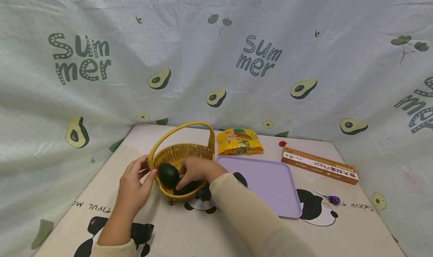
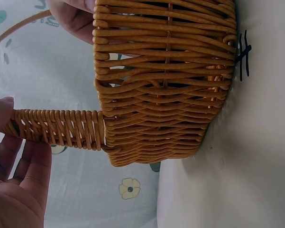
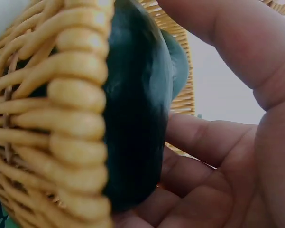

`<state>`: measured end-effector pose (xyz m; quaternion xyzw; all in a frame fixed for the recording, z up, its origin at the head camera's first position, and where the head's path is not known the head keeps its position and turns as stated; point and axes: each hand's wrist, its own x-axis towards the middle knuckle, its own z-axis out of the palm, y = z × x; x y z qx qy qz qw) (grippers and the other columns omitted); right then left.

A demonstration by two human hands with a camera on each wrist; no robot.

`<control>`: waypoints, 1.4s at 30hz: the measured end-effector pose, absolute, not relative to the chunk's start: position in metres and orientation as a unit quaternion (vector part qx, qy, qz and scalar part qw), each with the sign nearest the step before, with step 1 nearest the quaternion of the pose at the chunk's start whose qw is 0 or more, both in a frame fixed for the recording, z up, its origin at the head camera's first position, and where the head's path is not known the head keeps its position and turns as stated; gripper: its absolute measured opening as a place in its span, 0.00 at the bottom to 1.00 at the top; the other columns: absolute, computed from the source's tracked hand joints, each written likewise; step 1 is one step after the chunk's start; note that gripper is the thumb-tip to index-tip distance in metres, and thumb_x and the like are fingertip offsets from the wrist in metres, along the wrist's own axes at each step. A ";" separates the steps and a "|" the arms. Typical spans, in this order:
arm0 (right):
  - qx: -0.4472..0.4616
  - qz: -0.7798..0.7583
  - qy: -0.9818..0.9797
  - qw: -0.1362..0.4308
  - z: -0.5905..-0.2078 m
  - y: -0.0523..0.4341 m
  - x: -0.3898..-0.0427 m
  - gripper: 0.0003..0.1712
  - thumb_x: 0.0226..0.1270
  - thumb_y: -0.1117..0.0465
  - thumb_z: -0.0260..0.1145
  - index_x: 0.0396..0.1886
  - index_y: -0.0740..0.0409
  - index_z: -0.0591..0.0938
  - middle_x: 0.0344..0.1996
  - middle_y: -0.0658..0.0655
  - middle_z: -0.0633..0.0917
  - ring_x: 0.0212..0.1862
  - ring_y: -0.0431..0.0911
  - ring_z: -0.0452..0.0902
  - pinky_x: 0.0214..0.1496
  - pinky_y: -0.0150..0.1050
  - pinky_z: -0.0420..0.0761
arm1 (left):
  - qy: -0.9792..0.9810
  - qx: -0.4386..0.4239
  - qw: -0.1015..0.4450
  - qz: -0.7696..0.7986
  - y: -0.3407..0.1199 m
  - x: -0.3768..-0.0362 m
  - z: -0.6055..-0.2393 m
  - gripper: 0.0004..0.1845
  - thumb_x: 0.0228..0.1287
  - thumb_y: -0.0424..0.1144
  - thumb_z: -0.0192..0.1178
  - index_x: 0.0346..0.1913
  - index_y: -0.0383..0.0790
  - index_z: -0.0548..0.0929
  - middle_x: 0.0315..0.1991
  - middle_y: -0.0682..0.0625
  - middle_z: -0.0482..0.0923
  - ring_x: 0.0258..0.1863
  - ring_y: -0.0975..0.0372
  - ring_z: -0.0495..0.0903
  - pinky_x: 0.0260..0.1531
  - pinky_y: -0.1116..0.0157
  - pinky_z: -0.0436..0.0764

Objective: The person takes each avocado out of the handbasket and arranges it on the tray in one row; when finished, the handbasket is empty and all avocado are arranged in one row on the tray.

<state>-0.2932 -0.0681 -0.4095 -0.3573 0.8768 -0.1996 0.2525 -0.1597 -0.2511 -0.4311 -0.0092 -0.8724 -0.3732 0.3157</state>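
Wicker basket (image 1: pixel 193 150): yellow-brown, woven, mouth upward, with a single arched handle (image 1: pixel 211 141) spanning it. Rounded ovoid (image 1: pixel 168 175): dark green, smooth, whole, lying inside the basket toward its left side. Elongated ovoid (image 3: pixel 135 109): darker green, glossy, whole, lying along the basket's near rim, its full outline partly hidden in the head view.

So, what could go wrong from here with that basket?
Perhaps three things. The dark green fruit at the right hand looks smooth, so it might slip. A second fruit lies close beside it in the basket and could get bumped. And the left hand holds the handle on one side only, so a tug might tilt the basket.
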 end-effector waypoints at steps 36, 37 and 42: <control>-0.340 -0.098 0.892 0.282 -0.392 -0.079 -0.307 0.22 0.51 0.40 0.80 0.34 0.51 0.87 0.32 0.46 0.84 0.36 0.42 0.77 0.39 0.37 0.82 | -0.872 -0.012 0.317 -0.372 -0.253 -0.159 -0.429 0.26 0.67 0.27 0.67 0.66 0.34 0.74 0.54 0.41 0.78 0.55 0.49 0.83 0.55 0.52 0.84; -0.342 -0.102 0.892 0.277 -0.390 -0.077 -0.308 0.23 0.52 0.39 0.79 0.35 0.51 0.87 0.33 0.46 0.84 0.37 0.42 0.77 0.40 0.36 0.82 | -0.873 -0.012 0.317 -0.371 -0.254 -0.160 -0.430 0.26 0.67 0.27 0.67 0.66 0.34 0.74 0.54 0.41 0.78 0.55 0.49 0.83 0.55 0.52 0.84; -0.332 -0.148 0.896 0.254 -0.380 -0.060 -0.310 0.30 0.55 0.39 0.79 0.53 0.47 0.84 0.51 0.48 0.83 0.48 0.42 0.77 0.47 0.36 0.85 | -0.873 -0.013 0.316 -0.371 -0.253 -0.160 -0.432 0.26 0.67 0.27 0.67 0.66 0.35 0.74 0.53 0.42 0.78 0.55 0.49 0.82 0.55 0.52 0.84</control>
